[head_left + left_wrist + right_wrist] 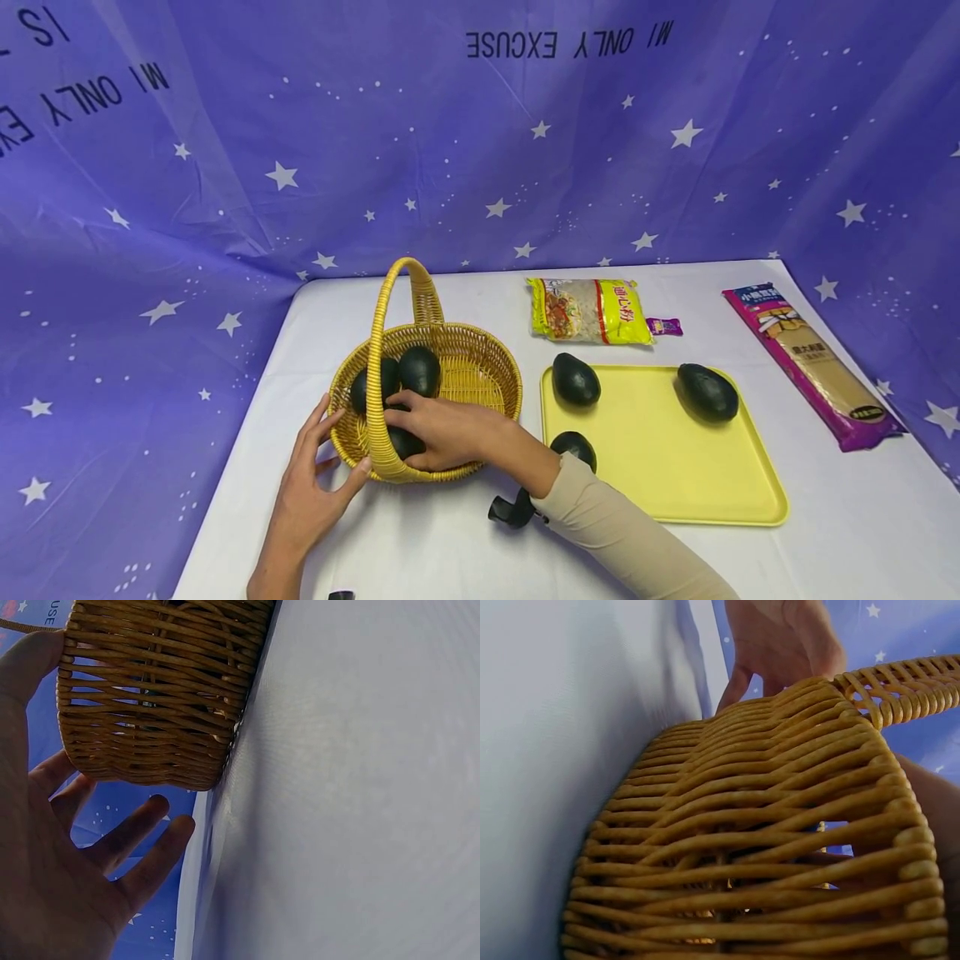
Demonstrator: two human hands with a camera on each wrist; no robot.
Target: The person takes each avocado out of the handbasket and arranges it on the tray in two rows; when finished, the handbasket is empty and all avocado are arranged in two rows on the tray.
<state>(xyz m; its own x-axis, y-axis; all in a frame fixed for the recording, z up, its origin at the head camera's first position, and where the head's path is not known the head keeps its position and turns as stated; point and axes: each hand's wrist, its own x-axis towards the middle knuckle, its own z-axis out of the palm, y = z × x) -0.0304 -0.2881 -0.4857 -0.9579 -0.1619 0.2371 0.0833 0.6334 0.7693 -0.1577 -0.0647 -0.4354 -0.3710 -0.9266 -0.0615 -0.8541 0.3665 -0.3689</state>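
Observation:
The yellow wicker basket (498, 358) has a tall arched handle and holds several dark green avocados (419, 371). My right hand (450, 427) reaches down inside it, with thumb and fingers around a front avocado (403, 442); the wicker hides this grip in the right wrist view. At the basket's left end is my left hand (311, 492), fingers spread and thumb touching the rim. In the left wrist view, the left hand (67, 855) has some fingers against the woven side and others extended past it.
Right of the basket lies a yellow tray (660, 492) with avocados (707, 392) on it. Behind it is a yellow noodle packet (588, 312) beside a small purple sachet (664, 327). A long purple pasta packet (813, 362) lies far right. A black strap-like object (512, 510) shows near the right wrist.

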